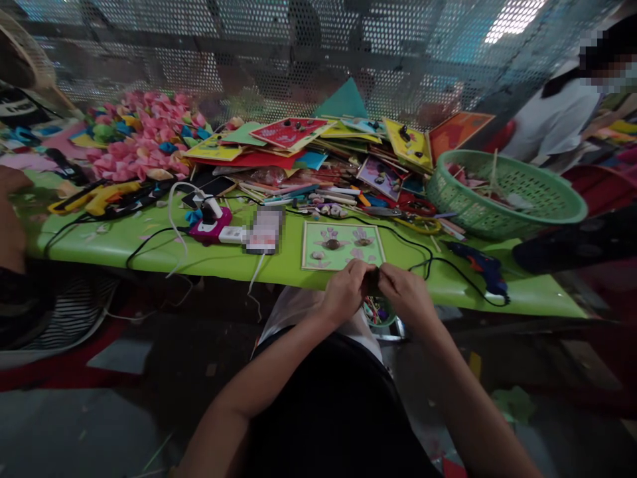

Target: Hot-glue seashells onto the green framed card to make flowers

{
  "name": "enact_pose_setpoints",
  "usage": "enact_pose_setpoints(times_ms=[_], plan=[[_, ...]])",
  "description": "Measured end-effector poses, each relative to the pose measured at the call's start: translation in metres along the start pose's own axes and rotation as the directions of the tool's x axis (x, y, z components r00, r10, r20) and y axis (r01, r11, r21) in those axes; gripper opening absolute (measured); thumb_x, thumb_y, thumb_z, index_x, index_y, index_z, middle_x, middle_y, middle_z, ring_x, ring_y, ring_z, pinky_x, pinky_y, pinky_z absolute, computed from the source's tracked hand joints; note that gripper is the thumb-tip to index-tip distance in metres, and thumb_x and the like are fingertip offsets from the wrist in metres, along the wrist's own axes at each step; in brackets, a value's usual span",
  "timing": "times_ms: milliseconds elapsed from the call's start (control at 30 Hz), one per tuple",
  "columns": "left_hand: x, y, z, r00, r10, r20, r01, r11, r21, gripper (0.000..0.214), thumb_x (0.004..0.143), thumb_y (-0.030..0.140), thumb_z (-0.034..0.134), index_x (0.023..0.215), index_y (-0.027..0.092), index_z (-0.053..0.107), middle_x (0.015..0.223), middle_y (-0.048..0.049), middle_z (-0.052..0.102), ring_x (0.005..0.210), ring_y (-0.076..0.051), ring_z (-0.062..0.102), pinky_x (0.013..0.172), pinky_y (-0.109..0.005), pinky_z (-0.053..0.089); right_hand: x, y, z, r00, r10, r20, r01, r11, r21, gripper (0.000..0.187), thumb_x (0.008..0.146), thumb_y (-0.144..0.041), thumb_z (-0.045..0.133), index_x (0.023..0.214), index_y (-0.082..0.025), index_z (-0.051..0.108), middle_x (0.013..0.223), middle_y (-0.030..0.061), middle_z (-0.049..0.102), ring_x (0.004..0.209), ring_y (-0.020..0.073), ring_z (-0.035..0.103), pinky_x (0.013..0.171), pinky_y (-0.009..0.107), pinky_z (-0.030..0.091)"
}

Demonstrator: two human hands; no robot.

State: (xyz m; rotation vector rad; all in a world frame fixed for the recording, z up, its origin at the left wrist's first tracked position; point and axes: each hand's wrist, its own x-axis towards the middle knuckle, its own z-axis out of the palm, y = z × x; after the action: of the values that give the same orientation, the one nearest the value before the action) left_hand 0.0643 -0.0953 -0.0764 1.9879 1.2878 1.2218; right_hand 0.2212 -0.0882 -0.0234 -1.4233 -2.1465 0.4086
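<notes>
My left hand (pixel 346 291) and my right hand (pixel 405 292) meet at the front edge of the green table (pixel 149 245), fingers pinched together on a small dark object (pixel 373 280) that I cannot make out. Just beyond them lies a light green framed card (pixel 342 245) with pale petal shapes and dark pieces stuck on it. A small cup of coloured bits (pixel 379 312) shows below my hands.
A blue glue gun (pixel 480 269) with a black cord lies right of the card. A green basket (pixel 502 192) stands at the right. Stacked coloured cards (pixel 318 143), pink paper flowers (pixel 144 136), a power strip (pixel 219 229) and a yellow glue gun (pixel 107 196) crowd the table. Another person (pixel 562 113) sits far right.
</notes>
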Motion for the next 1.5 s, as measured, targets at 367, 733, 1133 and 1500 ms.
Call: enact_pose_setpoints(times_ms=[367, 733, 1133, 1500], plan=[[0.014, 0.014, -0.020, 0.999, 0.037, 0.034, -0.028, 0.972, -0.233, 0.025, 0.098, 0.016, 0.056, 0.119, 0.020, 0.068, 0.118, -0.0092, 0.072, 0.112, -0.023, 0.067, 0.101, -0.037, 0.052, -0.003, 0.002, 0.006, 0.992, 0.027, -0.124, -0.010, 0.990, 0.140, 0.023, 0.082, -0.030, 0.046, 0.062, -0.025, 0.035, 0.056, -0.0033, 0.040, 0.055, 0.0153, 0.040, 0.058, 0.031, 0.026], [0.018, 0.011, -0.021, 0.994, -0.095, 0.062, 0.114, 0.867, -0.484, 0.022, 0.095, 0.027, 0.063, 0.110, 0.017, 0.076, 0.112, -0.0094, 0.077, 0.108, -0.023, 0.070, 0.099, -0.036, 0.052, -0.005, 0.008, 0.010, 0.996, 0.042, -0.083, -0.006, 0.921, 0.388, 0.029, 0.091, -0.034, 0.041, 0.064, -0.025, 0.042, 0.058, -0.0036, 0.040, 0.056, 0.0143, 0.040, 0.054, 0.028, 0.033], [0.017, 0.012, -0.018, 0.995, -0.098, -0.029, 0.074, 0.886, -0.458, 0.020, 0.095, 0.026, 0.065, 0.109, 0.018, 0.076, 0.111, -0.0099, 0.077, 0.106, -0.023, 0.071, 0.097, -0.037, 0.054, -0.005, 0.007, 0.007, 0.995, 0.022, -0.100, -0.004, 0.986, 0.169, 0.029, 0.097, -0.045, 0.046, 0.075, -0.026, 0.046, 0.065, -0.0006, 0.051, 0.064, 0.0185, 0.047, 0.061, 0.031, 0.032], [0.015, 0.015, -0.021, 0.998, -0.060, -0.015, 0.050, 0.929, -0.366, 0.019, 0.095, 0.022, 0.063, 0.108, 0.017, 0.075, 0.110, -0.0101, 0.077, 0.104, -0.023, 0.071, 0.095, -0.036, 0.054, -0.005, 0.003, 0.009, 0.986, 0.059, -0.158, -0.032, 0.985, 0.167, 0.021, 0.086, -0.030, 0.049, 0.066, -0.026, 0.042, 0.062, -0.0004, 0.046, 0.063, 0.0185, 0.044, 0.062, 0.032, 0.030]])
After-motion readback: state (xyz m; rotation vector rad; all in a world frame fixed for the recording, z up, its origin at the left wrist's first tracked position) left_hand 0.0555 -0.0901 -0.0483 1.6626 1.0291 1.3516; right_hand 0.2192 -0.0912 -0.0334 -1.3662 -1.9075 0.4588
